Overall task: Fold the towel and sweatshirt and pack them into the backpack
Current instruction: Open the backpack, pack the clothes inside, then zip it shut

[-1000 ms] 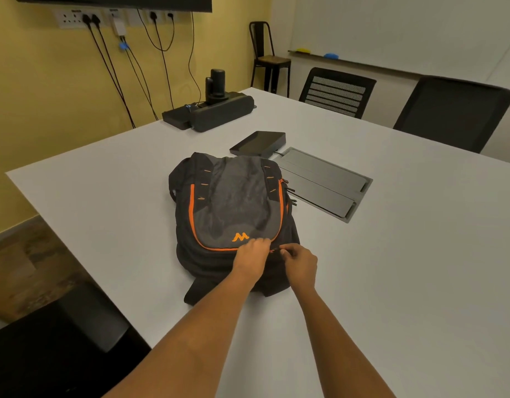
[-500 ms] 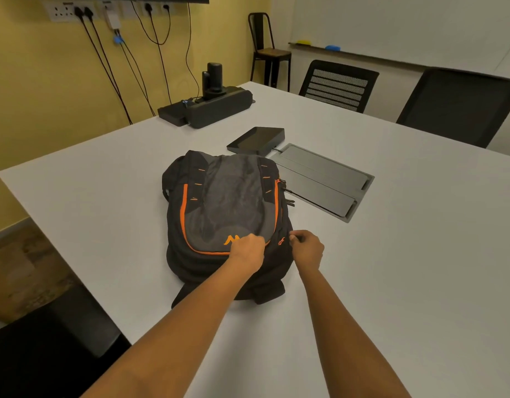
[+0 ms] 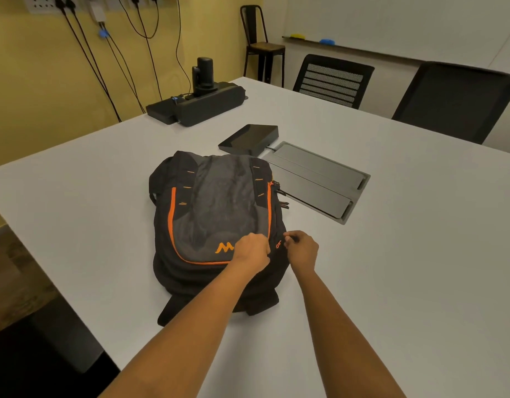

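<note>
Black backpack (image 3: 219, 208) gripped by left hand (image 3: 252, 249); right hand (image 3: 302, 249) pinches zipper (image 3: 278, 245).

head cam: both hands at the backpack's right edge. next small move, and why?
Probably draw the zip pull along the right side of the backpack. The right hand pinches something small there, likely that pull, while the left hand grips the bag's front fabric beside it as a brace. No towel or sweatshirt shows on the table; whether the zip is opening or closing I cannot tell.

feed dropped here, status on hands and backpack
Left hand grips backpack front. Right hand pinches side zipper. Towel, sweatshirt not in view. Nothing blocks the hands.
</note>
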Action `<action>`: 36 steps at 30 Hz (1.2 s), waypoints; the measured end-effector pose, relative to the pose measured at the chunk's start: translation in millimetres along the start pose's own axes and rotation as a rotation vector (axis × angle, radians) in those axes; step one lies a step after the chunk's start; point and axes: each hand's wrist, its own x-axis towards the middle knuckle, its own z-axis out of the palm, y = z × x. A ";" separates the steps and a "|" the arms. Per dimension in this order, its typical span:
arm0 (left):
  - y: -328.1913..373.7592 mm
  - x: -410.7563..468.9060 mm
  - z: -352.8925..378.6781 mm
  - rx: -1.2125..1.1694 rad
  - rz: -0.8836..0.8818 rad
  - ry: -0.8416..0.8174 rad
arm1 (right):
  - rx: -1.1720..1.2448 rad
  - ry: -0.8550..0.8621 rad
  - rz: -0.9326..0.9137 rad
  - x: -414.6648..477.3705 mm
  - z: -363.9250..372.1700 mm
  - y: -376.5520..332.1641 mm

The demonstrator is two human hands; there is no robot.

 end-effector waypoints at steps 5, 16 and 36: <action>-9.0 6.4 -9.0 -0.040 0.015 -0.064 | 0.069 0.072 -0.008 15.1 10.5 -20.9; 24.9 35.2 -1.8 -0.077 -0.072 0.154 | 0.147 -0.056 -0.065 32.6 -2.7 -7.9; 2.6 67.0 -17.7 -0.122 -0.120 -0.272 | 0.191 0.057 0.041 74.1 36.1 -28.0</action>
